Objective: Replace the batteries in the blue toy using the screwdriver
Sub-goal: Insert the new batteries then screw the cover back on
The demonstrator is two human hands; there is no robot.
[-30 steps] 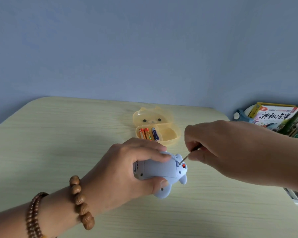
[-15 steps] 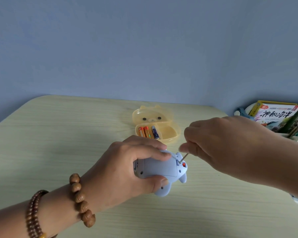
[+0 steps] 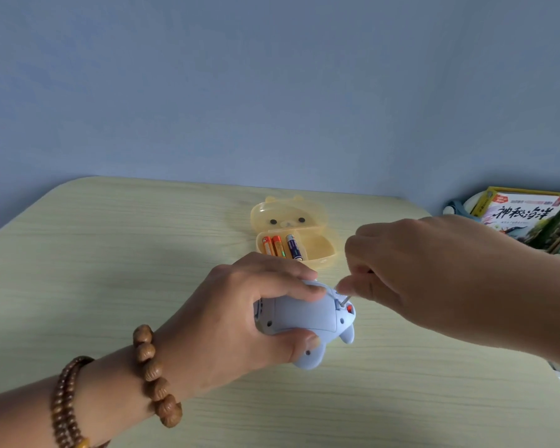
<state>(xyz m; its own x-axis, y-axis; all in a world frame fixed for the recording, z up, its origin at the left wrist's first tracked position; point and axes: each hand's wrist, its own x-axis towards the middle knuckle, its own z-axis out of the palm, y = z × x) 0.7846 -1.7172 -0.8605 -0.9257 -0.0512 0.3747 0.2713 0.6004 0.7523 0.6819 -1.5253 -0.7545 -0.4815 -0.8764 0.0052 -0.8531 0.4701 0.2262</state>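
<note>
Centrally, on a pale wood-grain worktop [image 3: 94,270], a person's left hand [image 3: 240,318] is wrapped around a small blue toy [image 3: 304,313], pinning it underside-up near the front middle of the surface, thumb on the near side and fingers over the far side. The toy's long axis runs roughly left to right, with the battery cover facing up and its screw end pointing right, toward the other hand. That right hand [image 3: 434,279] is the nearer one to the screw; it is pinched closed around a slim screwdriver [image 3: 345,299], whose short metal shaft slants down and left from the fingertips so that the tip meets the toy at its right end, just beside a small red-orange spot. Only this sliver of shaft shows (the handle is buried inside the hand), and the screw head itself is too small to make out, so whether the tip is properly seated cannot be told. Behind the toy, a little way off, sits an open yellow bear-faced case [image 3: 317,250] holding three batteries [image 3: 280,245] side by side. Books [image 3: 524,215] lie at the right edge, off the worktop and partly cut off, as is the right forearm.
</note>
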